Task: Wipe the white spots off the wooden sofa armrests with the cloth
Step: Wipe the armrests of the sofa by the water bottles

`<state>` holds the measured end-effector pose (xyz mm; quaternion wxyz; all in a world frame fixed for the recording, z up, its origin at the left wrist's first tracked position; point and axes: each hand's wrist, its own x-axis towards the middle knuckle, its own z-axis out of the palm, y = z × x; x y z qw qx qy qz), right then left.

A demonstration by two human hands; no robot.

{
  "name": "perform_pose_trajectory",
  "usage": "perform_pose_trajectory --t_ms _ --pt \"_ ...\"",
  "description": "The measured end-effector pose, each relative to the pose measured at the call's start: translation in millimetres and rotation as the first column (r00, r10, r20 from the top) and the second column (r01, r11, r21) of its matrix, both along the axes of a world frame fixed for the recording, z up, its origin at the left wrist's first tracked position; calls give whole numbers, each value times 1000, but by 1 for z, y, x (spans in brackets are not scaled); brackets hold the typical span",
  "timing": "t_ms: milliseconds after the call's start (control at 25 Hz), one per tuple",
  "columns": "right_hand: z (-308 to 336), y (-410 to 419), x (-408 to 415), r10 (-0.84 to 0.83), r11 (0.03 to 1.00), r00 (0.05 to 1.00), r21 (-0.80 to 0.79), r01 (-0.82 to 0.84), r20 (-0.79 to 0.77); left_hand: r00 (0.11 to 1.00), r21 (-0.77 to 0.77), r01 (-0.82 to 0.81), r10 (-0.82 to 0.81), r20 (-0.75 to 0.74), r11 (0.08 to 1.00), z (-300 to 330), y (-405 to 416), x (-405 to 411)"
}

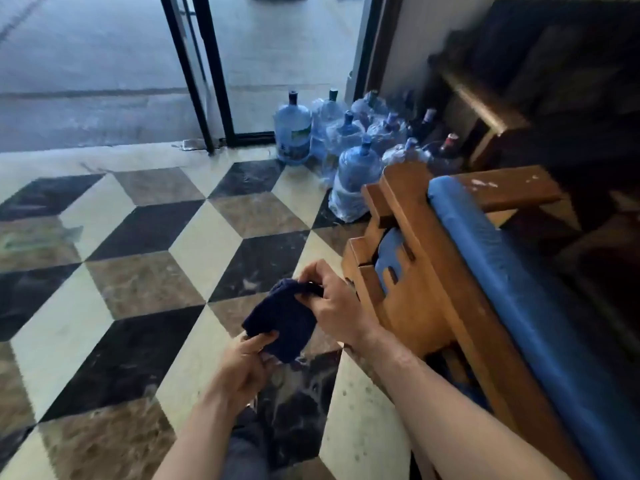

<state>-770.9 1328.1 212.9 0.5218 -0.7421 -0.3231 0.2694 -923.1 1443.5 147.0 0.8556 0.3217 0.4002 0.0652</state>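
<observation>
A dark blue cloth is stretched between both hands above the tiled floor. My left hand pinches its near lower corner. My right hand grips its far upper edge. To the right stands a wooden sofa seen from behind, with a blue cushion along its backrest. Its wooden armrest at the far end carries white spots. Both hands are left of the sofa frame, apart from the armrest.
Several large blue water jugs stand on the floor beyond the sofa, near a black-framed glass door. A second dark sofa fills the top right. The floor has a black, cream and brown cube pattern.
</observation>
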Motion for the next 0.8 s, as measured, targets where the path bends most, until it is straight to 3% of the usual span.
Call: perform_pose_trajectory --t_ms 160,320,400,560,720,800 --pt "10 80 86 -185 982 983 33 185 -18 982 5 189 -189 20 982 4 106 116" --pt "18 128 167 -504 863 862 -3 504 -65 949 214 313 -313 -36 925 34 183 237" --pt "8 144 217 -669 744 741 -56 666 -61 916 384 386 -397 -52 839 39 209 313" --pt "-34 157 319 -818 570 575 -120 813 5 831 601 500 -541 -130 623 30 224 458" --pt "-78 168 425 -869 481 494 -196 855 24 745 647 617 -598 -296 448 -11 225 594" --pt "-88 173 470 -902 407 430 -264 875 34 645 597 718 -666 -376 358 -34 221 656"
